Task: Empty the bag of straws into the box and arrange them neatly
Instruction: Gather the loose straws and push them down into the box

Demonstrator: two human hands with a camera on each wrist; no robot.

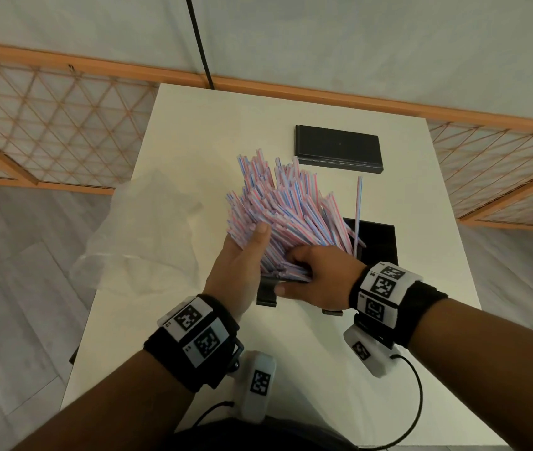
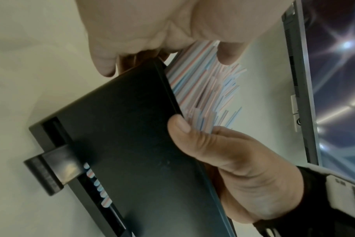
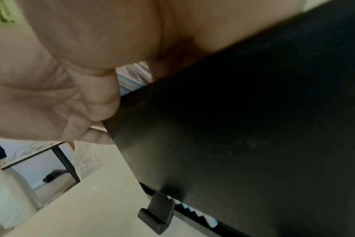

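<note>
A thick bundle of pink, blue and white striped straws (image 1: 278,203) stands slanted in the black box (image 1: 379,242), fanning up and away from me. My left hand (image 1: 252,245) cups the bundle's left side, thumb laid on the straws. My right hand (image 1: 294,271) curls over the bundle's lower end at the box's front wall, thumb along the front. In the left wrist view the box front (image 2: 121,144) hides the straws' (image 2: 205,89) lower part; a few ends show through its slot. The right wrist view shows the box wall (image 3: 233,128). One single straw (image 1: 358,216) stands apart at the right.
The empty clear plastic bag (image 1: 141,236) lies over the white table's (image 1: 437,320) left edge. A black lid (image 1: 338,148) lies flat at the back. A lit monitor (image 2: 334,80) shows in the left wrist view. Wooden lattice screens (image 1: 47,125) stand beyond the table.
</note>
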